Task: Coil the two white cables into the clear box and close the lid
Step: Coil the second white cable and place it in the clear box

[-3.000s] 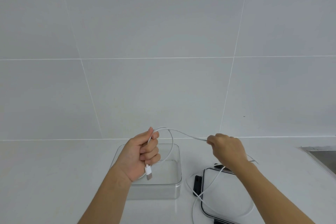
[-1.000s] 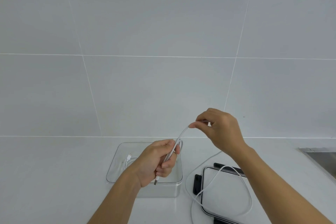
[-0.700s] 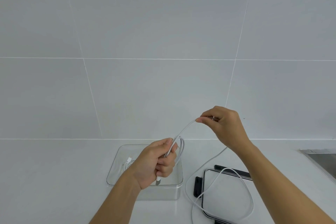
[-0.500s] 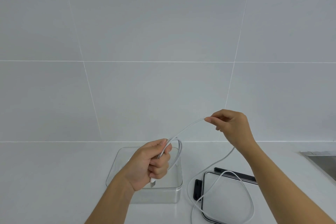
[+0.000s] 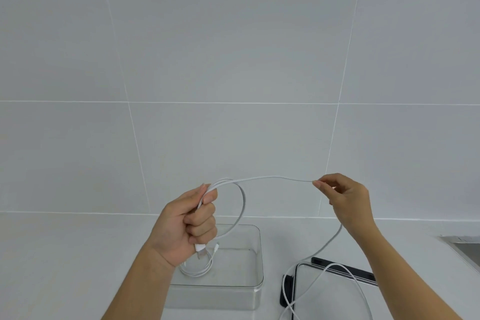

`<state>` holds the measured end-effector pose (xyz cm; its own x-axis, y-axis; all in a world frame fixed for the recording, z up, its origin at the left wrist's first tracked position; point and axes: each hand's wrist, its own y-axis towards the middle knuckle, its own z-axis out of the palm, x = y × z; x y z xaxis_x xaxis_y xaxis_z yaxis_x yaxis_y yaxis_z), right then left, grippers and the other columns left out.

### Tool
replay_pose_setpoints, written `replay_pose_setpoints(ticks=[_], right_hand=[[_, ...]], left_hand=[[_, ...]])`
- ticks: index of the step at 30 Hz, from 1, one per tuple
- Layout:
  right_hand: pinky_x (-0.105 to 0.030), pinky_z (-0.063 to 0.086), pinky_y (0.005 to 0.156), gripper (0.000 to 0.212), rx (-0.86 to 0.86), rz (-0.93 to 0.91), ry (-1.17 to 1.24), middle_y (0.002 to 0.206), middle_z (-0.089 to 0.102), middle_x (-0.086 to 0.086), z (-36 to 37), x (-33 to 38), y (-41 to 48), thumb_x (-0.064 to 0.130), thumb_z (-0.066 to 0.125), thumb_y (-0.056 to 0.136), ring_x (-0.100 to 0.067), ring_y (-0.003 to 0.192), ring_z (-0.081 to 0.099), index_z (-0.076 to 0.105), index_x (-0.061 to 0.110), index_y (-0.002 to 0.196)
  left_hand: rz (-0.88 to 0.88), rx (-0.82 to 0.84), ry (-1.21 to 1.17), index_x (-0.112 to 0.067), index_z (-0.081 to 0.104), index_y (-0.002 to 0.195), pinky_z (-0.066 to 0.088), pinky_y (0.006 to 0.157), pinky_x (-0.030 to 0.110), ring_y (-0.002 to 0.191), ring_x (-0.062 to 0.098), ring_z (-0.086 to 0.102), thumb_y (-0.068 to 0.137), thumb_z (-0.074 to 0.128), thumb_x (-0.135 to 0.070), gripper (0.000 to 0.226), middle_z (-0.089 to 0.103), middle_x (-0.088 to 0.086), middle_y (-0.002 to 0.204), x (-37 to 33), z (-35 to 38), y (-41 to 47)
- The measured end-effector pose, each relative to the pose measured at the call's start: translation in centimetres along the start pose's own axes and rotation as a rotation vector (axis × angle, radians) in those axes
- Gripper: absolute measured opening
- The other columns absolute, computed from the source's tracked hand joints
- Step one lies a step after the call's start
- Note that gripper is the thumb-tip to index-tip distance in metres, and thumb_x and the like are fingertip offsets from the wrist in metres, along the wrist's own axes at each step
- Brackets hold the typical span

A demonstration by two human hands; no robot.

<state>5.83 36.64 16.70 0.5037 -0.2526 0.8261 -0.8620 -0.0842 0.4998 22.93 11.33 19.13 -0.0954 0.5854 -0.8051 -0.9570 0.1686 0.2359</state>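
My left hand [image 5: 187, 223] is closed around loops of a white cable [image 5: 272, 177], above the open clear box [image 5: 255, 262]; the cable's plug pokes out below my fist. My right hand [image 5: 345, 197] pinches the same cable farther along, up and to the right. From there the cable hangs down and trails in loose curves over the clear lid [image 5: 335, 291], which has black clips and lies flat to the right of the box. A second white cable [image 5: 197, 269] lies coiled on the box floor, partly hidden behind my left wrist.
Everything rests on a white counter [image 5: 65, 267] against a white tiled wall [image 5: 233, 60]. The corner of a metal sink [image 5: 465, 249] shows at the right edge.
My hands have drawn apart, the right one moving right, so a longer stretch of cable spans between them. The loop at my left hand has grown larger. The view dipped lower.
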Motion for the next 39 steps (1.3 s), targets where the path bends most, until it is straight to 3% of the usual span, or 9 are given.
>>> replay_pose_setpoints(ticks=[5,11,15,21,24,27,30,36,39], right_hand=[[-0.028,0.038,0.037,0.013,-0.130,-0.508,-0.535,0.063,0.061,-0.004,1.5,-0.1,-1.6,0.004,0.075,0.074,-0.022,0.041,0.048,0.066,0.007,0.066],[-0.019,0.016,0.035,0.029,0.087,-0.689,-0.849,0.063,0.059,-0.006,2.8,0.5,-2.8,-0.014,0.081,0.045,-0.024,0.033,0.043,0.060,0.004,0.054],[-0.023,0.031,0.033,0.033,0.262,-0.613,-0.665,0.065,0.064,-0.005,2.9,-0.4,-3.5,-0.017,0.079,0.051,-0.022,0.037,0.052,0.074,0.007,0.072],[-0.036,0.049,0.060,0.023,0.233,-0.275,-0.369,0.064,0.062,-0.009,1.9,-1.6,-2.8,0.003,0.067,0.082,-0.027,0.061,0.059,0.073,0.014,0.101],[-0.016,0.041,0.057,0.022,0.154,-0.226,-0.271,0.061,0.056,-0.006,1.3,-1.8,-2.6,0.003,0.068,0.080,-0.014,0.055,0.051,0.073,0.011,0.100],[-0.009,0.038,0.057,0.022,0.106,-0.091,-0.164,0.064,0.057,-0.007,0.5,-2.1,-2.5,0.003,0.066,0.082,-0.012,0.064,0.052,0.073,0.011,0.101],[-0.025,0.044,0.045,0.026,0.106,-0.289,-0.465,0.059,0.059,-0.007,0.4,-2.2,-3.0,-0.003,0.073,0.075,-0.022,0.048,0.053,0.074,0.011,0.097],[-0.017,0.022,0.031,0.044,0.319,-0.573,-0.842,0.045,0.052,0.005,1.3,-0.4,-3.8,-0.001,0.091,0.043,-0.019,0.028,0.045,0.077,0.021,0.079],[-0.018,0.025,0.029,0.046,0.434,-0.665,-0.828,0.045,0.052,0.009,1.9,0.4,-4.6,0.003,0.091,0.045,-0.020,0.029,0.044,0.076,0.027,0.081]], left_hand=[[0.041,-0.117,0.024,-0.017,0.057,0.059,0.014,0.034,0.016,0.035,0.010,0.009,0.060,0.084,-0.032,0.031,0.014,-0.008,0.044,-0.3,0.6,0.2],[0.080,-0.172,0.044,-0.018,0.056,0.058,0.014,0.034,0.016,0.036,0.010,0.008,0.056,0.086,-0.033,0.034,0.013,-0.008,0.045,-0.5,0.8,0.2],[0.163,-0.220,-0.110,-0.016,0.057,0.060,0.012,0.033,0.019,0.036,0.010,0.008,0.056,0.085,-0.024,0.030,0.012,-0.008,0.046,-1.1,-0.1,0.0],[0.239,-0.266,-0.189,-0.017,0.056,0.061,0.011,0.033,0.017,0.036,0.011,0.008,0.063,0.073,-0.020,0.018,0.012,-0.006,0.045,-1.6,-1.3,-0.5],[0.258,-0.195,-0.329,-0.013,0.057,0.066,0.015,0.033,0.019,0.036,0.010,0.011,0.071,0.068,-0.013,0.013,0.015,-0.008,0.045,-1.8,-2.1,-0.5],[0.256,-0.240,-0.203,-0.016,0.057,0.063,0.016,0.031,0.018,0.036,0.011,0.009,0.060,0.079,-0.017,0.022,0.013,-0.007,0.046,-2.0,-1.9,-0.4],[0.229,-0.287,-0.159,-0.016,0.057,0.061,0.013,0.033,0.017,0.037,0.011,0.008,0.066,0.070,-0.020,0.014,0.012,-0.007,0.047,-1.5,-1.2,0.2],[0.195,-0.405,-0.113,-0.015,0.045,0.067,0.016,0.032,0.018,0.040,0.010,0.007,0.088,0.040,-0.025,0.024,0.011,-0.007,0.050,-0.4,-0.7,1.3],[0.188,-0.440,-0.053,-0.014,0.043,0.068,0.018,0.033,0.018,0.041,0.010,0.008,0.095,0.034,-0.025,0.031,0.013,-0.007,0.049,0.0,-0.8,1.4]])
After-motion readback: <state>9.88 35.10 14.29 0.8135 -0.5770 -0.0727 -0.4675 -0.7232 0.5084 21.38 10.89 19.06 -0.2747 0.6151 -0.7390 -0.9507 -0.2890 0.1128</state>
